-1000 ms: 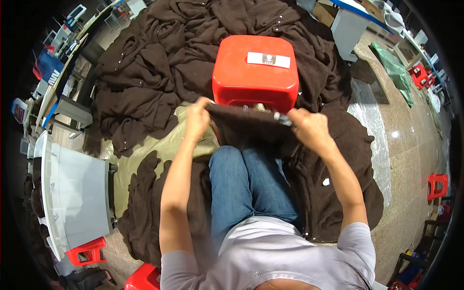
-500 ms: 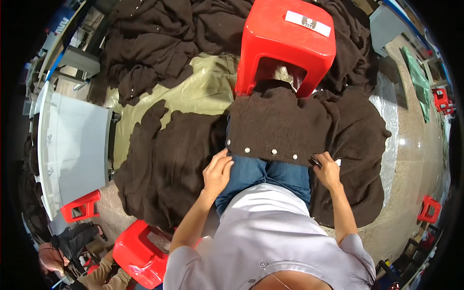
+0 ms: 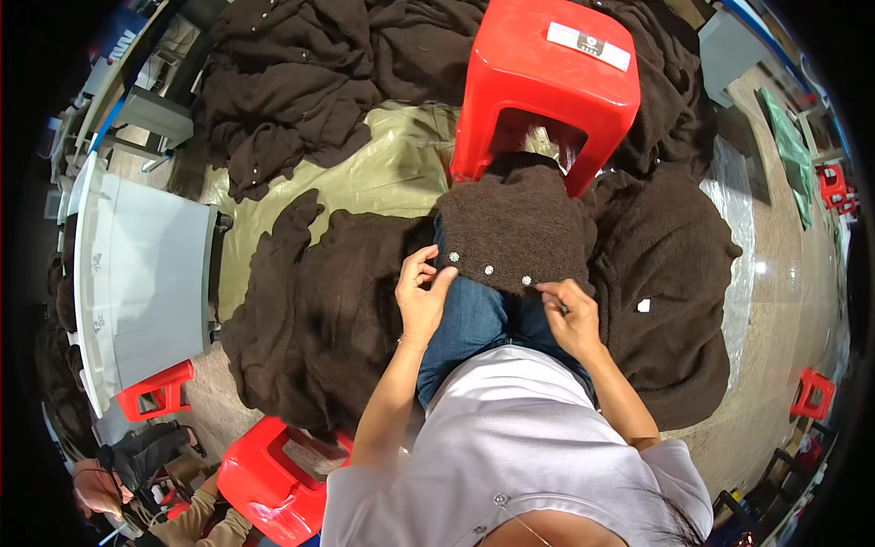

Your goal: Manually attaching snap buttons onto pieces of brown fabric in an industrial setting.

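Note:
A dark brown knit garment (image 3: 515,219) lies across my lap over blue jeans. Several pale, sparkly round buttons line its near edge, among them a middle button (image 3: 489,270). My left hand (image 3: 424,296) has its curled fingers and thumb at the garment's left corner, close by the leftmost button. With thumb and forefinger together, my right hand (image 3: 574,319) pinches the near edge just beside the right-hand button (image 3: 527,281). The fabric under its fingertips is partly hidden.
A red plastic stool (image 3: 556,82) stands just ahead of my lap. Brown garment piles lie left (image 3: 337,301), right (image 3: 665,319) and farther off, partly on yellowish sheeting (image 3: 401,155). Another red stool (image 3: 273,479) and a person's sleeve (image 3: 196,520) show lower left, beyond a white table (image 3: 150,273).
The garment's right part has drawn in toward the left. My right hand moved left along the edge to a button; my left hand shifted slightly up and right.

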`<action>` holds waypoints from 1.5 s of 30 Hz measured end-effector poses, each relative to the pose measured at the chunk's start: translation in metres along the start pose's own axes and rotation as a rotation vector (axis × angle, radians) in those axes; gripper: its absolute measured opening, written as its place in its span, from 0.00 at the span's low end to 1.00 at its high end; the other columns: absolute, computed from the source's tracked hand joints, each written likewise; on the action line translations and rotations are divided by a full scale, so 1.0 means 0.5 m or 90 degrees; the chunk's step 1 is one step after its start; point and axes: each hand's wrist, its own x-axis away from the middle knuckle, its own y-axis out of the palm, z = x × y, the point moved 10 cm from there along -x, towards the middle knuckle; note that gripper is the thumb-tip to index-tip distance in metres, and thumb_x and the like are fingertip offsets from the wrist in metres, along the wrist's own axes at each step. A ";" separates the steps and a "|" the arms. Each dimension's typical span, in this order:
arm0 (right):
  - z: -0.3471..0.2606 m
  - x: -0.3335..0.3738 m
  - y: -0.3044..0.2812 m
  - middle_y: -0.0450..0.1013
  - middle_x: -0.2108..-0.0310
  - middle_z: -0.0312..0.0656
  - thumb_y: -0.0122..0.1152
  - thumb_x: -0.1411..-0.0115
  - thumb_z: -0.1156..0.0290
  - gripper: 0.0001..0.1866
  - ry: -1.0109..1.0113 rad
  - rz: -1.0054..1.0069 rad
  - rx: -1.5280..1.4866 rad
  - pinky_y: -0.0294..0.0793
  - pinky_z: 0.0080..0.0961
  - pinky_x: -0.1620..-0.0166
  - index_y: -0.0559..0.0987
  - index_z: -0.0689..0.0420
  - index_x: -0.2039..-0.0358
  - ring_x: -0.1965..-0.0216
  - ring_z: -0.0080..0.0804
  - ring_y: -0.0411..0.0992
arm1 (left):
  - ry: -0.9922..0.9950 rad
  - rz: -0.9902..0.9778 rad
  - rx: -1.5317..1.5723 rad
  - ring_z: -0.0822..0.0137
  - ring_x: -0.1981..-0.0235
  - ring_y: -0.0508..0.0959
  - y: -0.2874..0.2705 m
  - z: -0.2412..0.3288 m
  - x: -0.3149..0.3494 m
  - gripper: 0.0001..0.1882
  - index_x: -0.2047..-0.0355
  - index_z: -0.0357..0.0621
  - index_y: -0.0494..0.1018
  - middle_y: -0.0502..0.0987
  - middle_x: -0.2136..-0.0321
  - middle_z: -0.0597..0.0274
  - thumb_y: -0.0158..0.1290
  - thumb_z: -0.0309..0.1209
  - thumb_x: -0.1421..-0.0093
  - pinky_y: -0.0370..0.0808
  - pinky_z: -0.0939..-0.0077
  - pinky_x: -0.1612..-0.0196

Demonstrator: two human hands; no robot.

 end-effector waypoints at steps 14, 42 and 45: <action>-0.010 -0.005 0.093 0.73 0.75 0.43 0.58 0.45 0.81 0.09 0.002 -0.108 -0.008 0.72 0.27 0.71 0.81 0.62 0.63 0.76 0.33 0.73 | -0.022 0.003 0.036 0.81 0.70 0.69 0.025 -0.016 0.004 0.20 0.52 0.39 0.73 0.75 0.66 0.70 0.61 0.18 0.45 0.70 0.86 0.62; 0.011 -0.002 0.131 0.78 0.65 0.45 0.57 0.45 0.78 0.09 0.009 -0.146 0.002 0.77 0.33 0.68 0.81 0.59 0.63 0.73 0.41 0.77 | -0.164 -0.034 0.263 0.78 0.61 0.74 0.043 -0.059 0.003 0.15 0.52 0.35 0.74 0.77 0.59 0.65 0.56 0.15 0.41 0.72 0.85 0.53; 0.011 -0.004 0.130 0.79 0.65 0.46 0.57 0.44 0.78 0.08 0.029 -0.156 -0.006 0.77 0.33 0.65 0.81 0.61 0.63 0.69 0.42 0.78 | -0.180 -0.029 0.246 0.79 0.63 0.74 0.043 -0.067 0.003 0.13 0.55 0.35 0.75 0.78 0.62 0.65 0.56 0.16 0.41 0.72 0.85 0.55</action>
